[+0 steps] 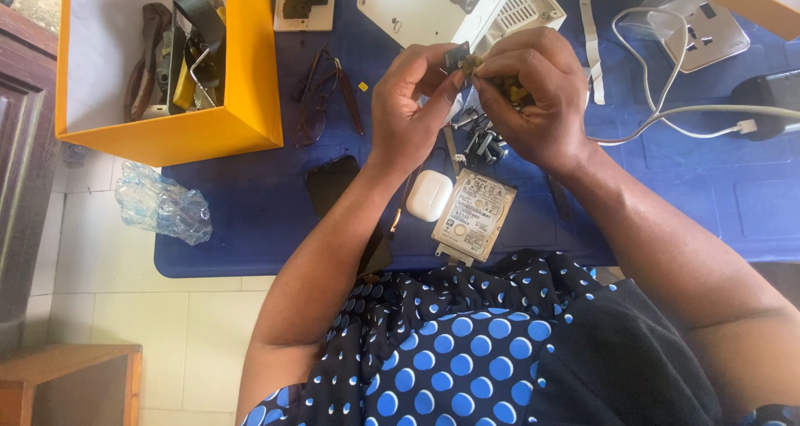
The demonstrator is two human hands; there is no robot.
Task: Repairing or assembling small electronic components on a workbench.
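Head view: we see one blue table (250, 209), one yellow box (242, 117) of tools at its left edge, one white casing (433, 5) at the far edge, one hard drive (473, 215) and one white earbud case (429, 195) near the front edge. Left hand (408, 109) and right hand (533, 101) are both pinched together on one small dark part (458, 57) above the table's middle; we judge it's being fitted or twisted, needing fine finger turning. Loose screws (483, 138) beneath, count unclear.

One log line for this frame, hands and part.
left hand: pinching small dark part | right hand: pinching same part | below: screws, hard drive
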